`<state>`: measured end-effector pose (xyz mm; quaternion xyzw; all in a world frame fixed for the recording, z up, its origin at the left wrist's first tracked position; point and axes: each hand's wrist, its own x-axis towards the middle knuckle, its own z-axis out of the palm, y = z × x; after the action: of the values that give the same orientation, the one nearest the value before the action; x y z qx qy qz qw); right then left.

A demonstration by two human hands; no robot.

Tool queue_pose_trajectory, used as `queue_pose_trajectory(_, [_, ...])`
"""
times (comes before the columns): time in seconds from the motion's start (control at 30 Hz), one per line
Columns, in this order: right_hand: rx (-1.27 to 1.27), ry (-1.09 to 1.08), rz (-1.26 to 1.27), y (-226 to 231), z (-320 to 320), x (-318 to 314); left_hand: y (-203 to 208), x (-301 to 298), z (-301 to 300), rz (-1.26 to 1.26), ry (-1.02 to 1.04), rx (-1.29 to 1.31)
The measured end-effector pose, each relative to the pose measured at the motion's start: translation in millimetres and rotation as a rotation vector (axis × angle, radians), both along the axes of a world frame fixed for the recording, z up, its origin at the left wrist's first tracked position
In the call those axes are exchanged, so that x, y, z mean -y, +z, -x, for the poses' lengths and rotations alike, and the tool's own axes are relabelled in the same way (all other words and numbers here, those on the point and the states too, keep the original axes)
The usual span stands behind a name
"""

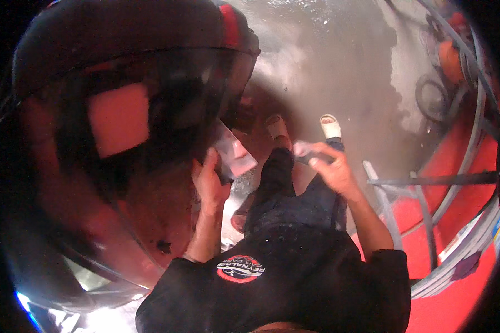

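My left hand [210,180] is closed on the edge of a flat, glossy, pinkish panel [236,152], close beside a dark vehicle. Light glints off the panel; its exact kind does not show. In front of my right thigh, the fingers of my right hand [336,169] are wrapped round a small dark object [315,157] with a pale pinkish end. Blur hides what that object is. The two hands are apart, with my legs between and below them.
The dark vehicle [144,66], with red reflections and a reddish square patch [119,119], fills the left. Wet grey floor [350,66] stretches ahead of my light sandals [330,126]. Along the right stand metal bars [433,180], a wheel [431,99] and red surfaces [461,155].
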<state>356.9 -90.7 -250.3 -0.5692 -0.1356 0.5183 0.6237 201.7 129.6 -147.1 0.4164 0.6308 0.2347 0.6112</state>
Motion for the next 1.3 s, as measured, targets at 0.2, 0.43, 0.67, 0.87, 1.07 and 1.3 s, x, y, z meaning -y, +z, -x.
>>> queue_pose_trajectory(0.2, [-0.442,-0.512,-0.024,-49,26,-8,-42,-33,94,0.248,-0.085,0.090])
queue_pose_trajectory(0.43, [-0.304,-0.664,0.011,-125,56,-116,-97,-66,184,0.458,-0.096,0.138])
queue_pose_trajectory(0.67, [0.182,-0.721,-0.075,-167,46,-199,-152,-39,179,0.634,-0.161,0.069])
queue_pose_trajectory(0.87, [0.478,-0.778,-0.089,-180,35,-232,-166,-38,196,0.632,-0.177,-0.046])
queue_pose_trajectory(1.07, [0.641,-0.813,-0.087,-179,31,-246,-175,-30,212,0.660,-0.179,-0.087])
queue_pose_trajectory(1.3, [0.783,-0.810,-0.079,-193,12,-267,-167,-30,178,0.672,-0.192,0.005])
